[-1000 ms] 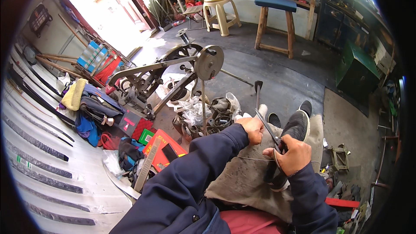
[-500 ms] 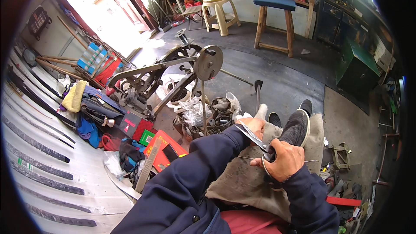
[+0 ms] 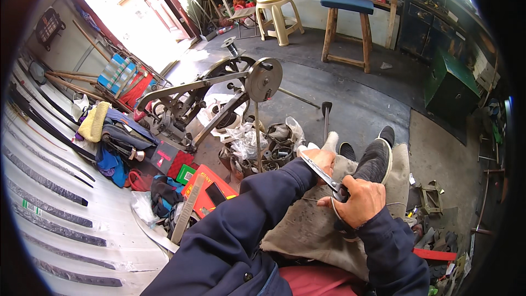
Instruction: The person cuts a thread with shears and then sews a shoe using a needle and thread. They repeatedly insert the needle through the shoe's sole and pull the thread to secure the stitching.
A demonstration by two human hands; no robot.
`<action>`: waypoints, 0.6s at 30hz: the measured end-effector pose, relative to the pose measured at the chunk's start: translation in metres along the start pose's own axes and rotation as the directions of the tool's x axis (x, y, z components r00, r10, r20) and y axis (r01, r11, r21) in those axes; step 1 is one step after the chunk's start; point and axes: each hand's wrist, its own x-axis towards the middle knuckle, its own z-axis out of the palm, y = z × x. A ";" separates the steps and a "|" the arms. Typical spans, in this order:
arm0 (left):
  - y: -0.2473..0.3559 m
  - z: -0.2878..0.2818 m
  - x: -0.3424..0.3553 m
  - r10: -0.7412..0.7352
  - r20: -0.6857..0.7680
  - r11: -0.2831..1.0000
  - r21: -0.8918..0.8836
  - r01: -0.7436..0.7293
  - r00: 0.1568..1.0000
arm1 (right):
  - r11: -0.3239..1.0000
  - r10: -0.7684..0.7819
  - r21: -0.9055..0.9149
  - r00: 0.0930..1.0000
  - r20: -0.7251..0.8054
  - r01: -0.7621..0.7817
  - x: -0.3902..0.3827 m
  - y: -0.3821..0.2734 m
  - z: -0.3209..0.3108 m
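My right hand point(image 3: 361, 201) is closed around the dark handles of a pair of scissors point(image 3: 322, 174). Their metal blades point up and left, across the wrist side of my left hand point(image 3: 322, 160). That hand is curled, with white coverings at some fingers and a pale rounded piece point(image 3: 331, 141) sticking up beside them; what it grips is hidden. Under both hands a worn beige cloth point(image 3: 307, 225) covers my lap. A thin cord point(image 3: 393, 204) runs across it, partly behind my right hand. Just beyond that hand is a black knit shoe point(image 3: 373, 161) with a pale sole edge.
A hand-cranked metal sewing machine point(image 3: 219, 96) stands ahead to the left, above bags and tins of small parts point(image 3: 279, 140). A phone point(image 3: 216, 193) lies on a red box point(image 3: 200, 203) at my left. Farther off are a plastic stool point(image 3: 278, 13) and a blue-topped stool point(image 3: 347, 5).
The scissors have shifted slightly, and their blades now look closer together. Both hands stay in nearly the same places.
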 end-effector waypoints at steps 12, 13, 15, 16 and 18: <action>0.000 0.000 0.000 -0.006 0.044 1.000 -0.009 0.006 0.999 | 0.987 0.148 0.072 0.983 -0.112 -0.140 0.005 0.023 -0.002; -0.001 0.000 0.000 0.004 0.043 1.000 -0.024 -0.003 0.999 | 0.988 0.138 0.093 0.980 -0.143 -0.125 0.007 0.026 -0.006; -0.001 0.001 0.001 0.011 0.039 0.999 -0.039 -0.010 0.999 | 0.987 0.145 0.090 0.979 -0.142 -0.133 0.007 0.030 -0.013; -0.001 0.002 0.002 0.009 0.036 0.999 -0.039 -0.007 0.999 | 0.988 0.140 0.077 0.982 -0.128 -0.131 0.006 0.031 -0.016; 0.000 0.004 0.003 0.016 0.011 0.999 0.031 -0.016 1.000 | 0.992 0.109 0.081 0.989 -0.098 -0.101 0.004 0.029 -0.019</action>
